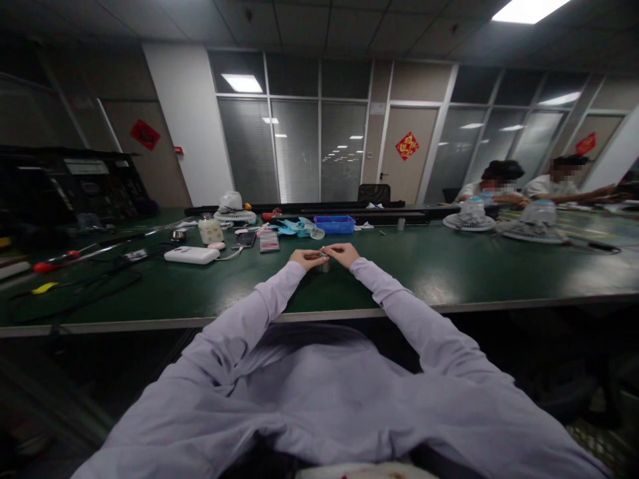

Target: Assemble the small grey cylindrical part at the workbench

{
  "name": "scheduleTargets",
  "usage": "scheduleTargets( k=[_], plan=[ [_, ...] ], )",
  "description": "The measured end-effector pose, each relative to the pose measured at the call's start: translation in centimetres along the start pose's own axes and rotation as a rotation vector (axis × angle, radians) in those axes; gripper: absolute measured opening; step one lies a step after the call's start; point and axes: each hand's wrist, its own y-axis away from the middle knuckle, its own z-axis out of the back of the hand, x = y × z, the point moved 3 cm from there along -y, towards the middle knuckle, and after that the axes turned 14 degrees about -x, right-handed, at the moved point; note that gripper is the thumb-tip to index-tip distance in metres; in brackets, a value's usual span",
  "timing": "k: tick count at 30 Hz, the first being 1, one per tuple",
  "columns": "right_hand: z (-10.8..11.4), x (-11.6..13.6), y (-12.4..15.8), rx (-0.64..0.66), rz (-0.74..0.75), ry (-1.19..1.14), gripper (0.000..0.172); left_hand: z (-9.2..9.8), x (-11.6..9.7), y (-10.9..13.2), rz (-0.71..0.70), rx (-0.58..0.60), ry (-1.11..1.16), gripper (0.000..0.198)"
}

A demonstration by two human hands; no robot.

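Both my arms in pale lilac sleeves reach out over the dark green table (449, 273). My left hand (305, 258) and my right hand (343, 253) meet above its middle, fingers pinched together around a small metal part (324, 253). A small grey cylinder (325, 267) sits on the table just under the hands. The part is too small to name.
A white power bank (192, 255), a jar (210, 230), a white fan (233, 208), a blue tray (334, 224) and pale blue fan blades (295, 227) lie further back. Tools and cables (64, 266) lie at left. Two people sit at far right with fan parts (469, 216).
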Motion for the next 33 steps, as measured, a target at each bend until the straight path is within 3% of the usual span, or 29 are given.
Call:
scheduleTargets(
  k=[6,14,23,28,33],
  plan=[
    [-0.1,0.3,0.0,0.02,-0.029,-0.025,0.031,0.1,-0.3,0.1,0.007,0.007,-0.01,0.066],
    [1.4,-1.2,-1.2,-0.219,-0.018,-0.011,0.034,0.2,-0.4,0.3,0.027,-0.012,0.002,0.067],
    [3.9,-4.4,0.8,0.222,0.101,0.284,0.022,0.1,-0.5,0.3,0.038,-0.023,0.011,0.068],
    [4.0,-4.1,1.0,0.27,0.136,0.225,0.029,0.2,-0.3,0.3,0.037,-0.007,0.018,0.068],
    [4.1,-3.8,1.3,0.276,0.013,0.196,0.033,0.2,-0.3,0.2,0.02,0.003,0.003,0.067]
  ],
)
